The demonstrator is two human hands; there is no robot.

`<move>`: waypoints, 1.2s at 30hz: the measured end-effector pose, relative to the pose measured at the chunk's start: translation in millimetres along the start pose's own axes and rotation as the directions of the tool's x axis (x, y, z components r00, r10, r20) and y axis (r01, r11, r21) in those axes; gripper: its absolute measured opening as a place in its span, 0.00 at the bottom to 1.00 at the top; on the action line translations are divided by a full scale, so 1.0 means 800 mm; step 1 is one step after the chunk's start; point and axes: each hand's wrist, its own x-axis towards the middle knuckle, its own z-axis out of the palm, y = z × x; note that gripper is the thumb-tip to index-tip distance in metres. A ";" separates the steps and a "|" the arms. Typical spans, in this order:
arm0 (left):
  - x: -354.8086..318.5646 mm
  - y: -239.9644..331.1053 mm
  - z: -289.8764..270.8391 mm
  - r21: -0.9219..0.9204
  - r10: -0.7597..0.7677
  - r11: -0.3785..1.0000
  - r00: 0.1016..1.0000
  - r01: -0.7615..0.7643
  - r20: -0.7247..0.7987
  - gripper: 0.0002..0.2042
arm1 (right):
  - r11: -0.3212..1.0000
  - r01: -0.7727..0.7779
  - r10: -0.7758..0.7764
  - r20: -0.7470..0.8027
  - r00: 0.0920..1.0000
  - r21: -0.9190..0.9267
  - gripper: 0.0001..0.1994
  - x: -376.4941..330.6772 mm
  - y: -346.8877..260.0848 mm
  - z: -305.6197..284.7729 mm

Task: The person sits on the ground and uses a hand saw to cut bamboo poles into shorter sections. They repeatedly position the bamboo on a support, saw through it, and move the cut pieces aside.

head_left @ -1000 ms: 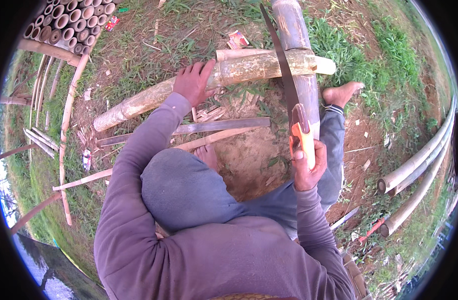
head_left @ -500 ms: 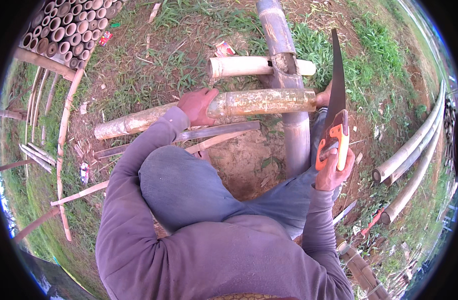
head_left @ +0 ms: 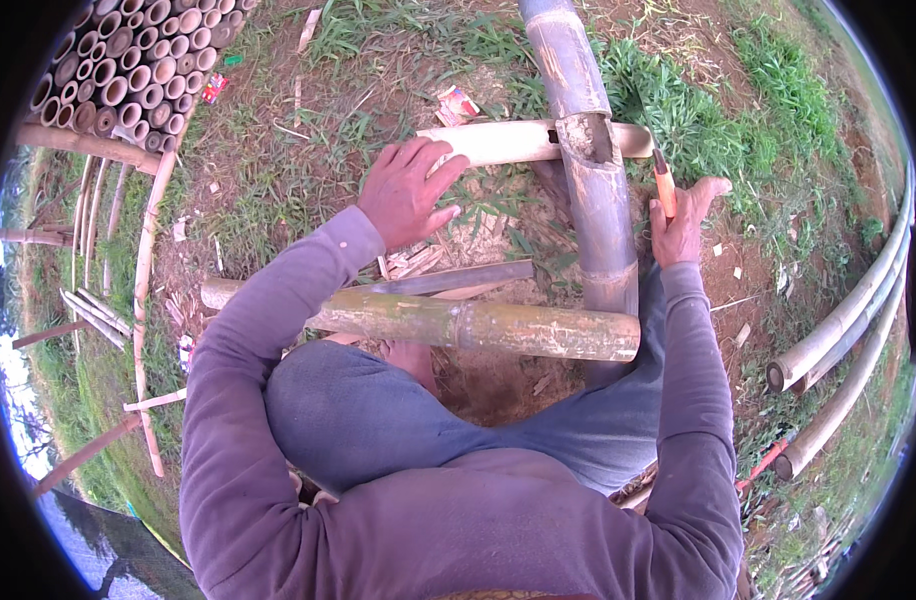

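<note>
L hand (head_left: 406, 192) spread flat, fingers open, gripping nothing, resting on ground litter just beside pale bamboo crosspiece (head_left: 523, 142). R hand (head_left: 681, 218) closed round orange handle (head_left: 664, 186); blade not visible. Mossy bamboo length (head_left: 478, 325) lying loose across lap w/ no hand on it, against grey upright pole (head_left: 593, 170). Risk: could roll off knees if legs shift; hidden blade near forearm & leg could nick

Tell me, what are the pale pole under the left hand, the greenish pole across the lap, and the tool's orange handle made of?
Pale pole: bamboo, apparently dried, smooth and cream. Greenish pole: bamboo too, with a node ring and mottled, scuffed skin. Orange handle in the right hand: smooth, probably plastic or painted wood; too small to tell.
</note>
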 end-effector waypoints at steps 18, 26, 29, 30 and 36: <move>0.025 -0.116 0.056 0.115 -0.461 0.885 0.816 0.451 0.348 0.43 | 0.972 -0.236 0.204 0.416 0.886 0.025 0.65 -0.001 -0.226 0.020; -0.056 -0.122 0.122 0.001 -0.426 0.893 0.845 0.450 0.323 0.30 | 0.951 -0.243 0.305 0.453 0.837 -0.191 0.63 -0.018 -0.251 0.067; -0.065 -0.106 0.121 0.000 -0.372 0.912 0.827 0.410 0.421 0.39 | 0.947 -0.210 0.301 0.448 0.842 -0.241 0.63 -0.041 -0.243 0.058; -0.064 -0.091 0.110 -0.002 -0.371 0.912 0.828 0.410 0.422 0.40 | 0.954 -0.189 0.274 0.421 0.865 -0.231 0.63 -0.045 -0.239 0.055; -0.140 -0.008 0.049 -0.480 0.019 0.831 0.848 0.282 0.529 0.51 | 0.986 -0.094 0.053 0.277 0.959 0.135 0.46 -0.094 -0.143 0.020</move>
